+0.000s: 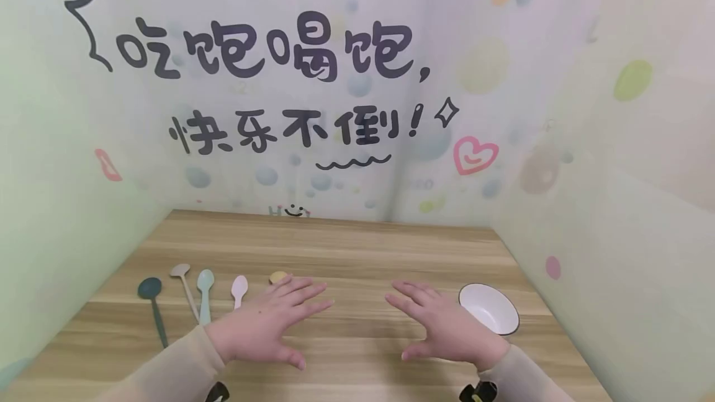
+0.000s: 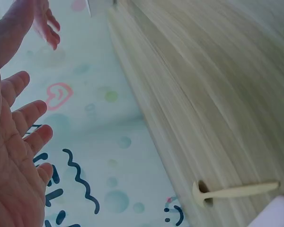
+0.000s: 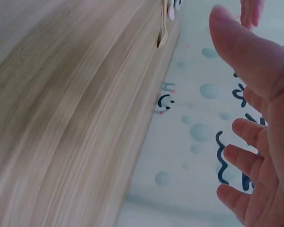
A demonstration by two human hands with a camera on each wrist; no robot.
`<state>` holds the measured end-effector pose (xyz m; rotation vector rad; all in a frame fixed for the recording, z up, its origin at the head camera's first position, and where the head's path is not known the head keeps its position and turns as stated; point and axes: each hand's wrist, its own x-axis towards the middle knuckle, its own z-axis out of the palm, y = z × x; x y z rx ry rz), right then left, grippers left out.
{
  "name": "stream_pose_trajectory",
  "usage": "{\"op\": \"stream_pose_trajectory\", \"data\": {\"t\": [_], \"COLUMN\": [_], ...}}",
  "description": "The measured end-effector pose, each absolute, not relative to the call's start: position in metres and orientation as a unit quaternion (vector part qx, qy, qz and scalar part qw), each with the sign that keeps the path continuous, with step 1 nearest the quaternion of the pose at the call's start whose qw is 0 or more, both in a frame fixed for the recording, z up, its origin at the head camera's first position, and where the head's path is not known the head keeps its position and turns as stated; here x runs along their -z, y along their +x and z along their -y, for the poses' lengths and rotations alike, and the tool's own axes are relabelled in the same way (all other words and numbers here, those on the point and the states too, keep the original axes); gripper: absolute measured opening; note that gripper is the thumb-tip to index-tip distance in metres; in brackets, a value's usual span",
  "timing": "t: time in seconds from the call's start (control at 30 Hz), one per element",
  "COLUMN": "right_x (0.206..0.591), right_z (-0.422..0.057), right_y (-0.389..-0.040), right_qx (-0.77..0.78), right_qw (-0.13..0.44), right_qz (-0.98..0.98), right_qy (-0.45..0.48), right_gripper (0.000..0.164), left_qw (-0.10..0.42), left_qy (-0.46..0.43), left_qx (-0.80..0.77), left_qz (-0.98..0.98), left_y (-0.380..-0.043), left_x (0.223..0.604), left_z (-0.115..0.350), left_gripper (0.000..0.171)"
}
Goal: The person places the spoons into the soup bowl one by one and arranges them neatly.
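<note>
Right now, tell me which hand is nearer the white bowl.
Right. The right hand is just left of the white bowl in the head view; the left hand is farther off, beside the pink spoon.

Matt, plastic-looking spoons (image 1: 205, 281) lay at eight o'clock in the head view on a smooth, wood-grained tabletop (image 1: 357, 247), a glossy, enamel-like bowl (image 1: 489, 308) at four. The sleeves (image 1: 181, 365) were matt cloth.
</note>
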<state>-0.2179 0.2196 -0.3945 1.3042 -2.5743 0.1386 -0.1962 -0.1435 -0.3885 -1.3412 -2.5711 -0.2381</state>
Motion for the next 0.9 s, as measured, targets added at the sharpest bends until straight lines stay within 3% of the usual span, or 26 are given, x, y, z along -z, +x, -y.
{"op": "stream_pose_trajectory", "data": {"t": [0.4,0.57,0.9], "right_x": [0.403,0.410,0.428], "right_z": [-0.253,-0.269,-0.305], "right_y": [-0.231,-0.235,-0.242], "right_qx": [-0.133,-0.161,-0.173], "right_qw": [0.119,0.117,0.185], "right_qz": [0.919,0.931,0.925], "right_qy": [0.352,0.305,0.284], "right_gripper": [0.086,0.088,0.085], "left_qw": [0.083,0.102,0.084], "left_qy": [-0.351,-0.299,-0.188], "left_qx": [0.243,0.287,0.349], "left_qz": [0.900,0.904,0.914], "left_y": [-0.193,-0.192,-0.188], "left_x": [0.410,0.420,0.435], "left_z": [0.119,0.114,0.112], "left_gripper": [0.067,0.055,0.043]}}
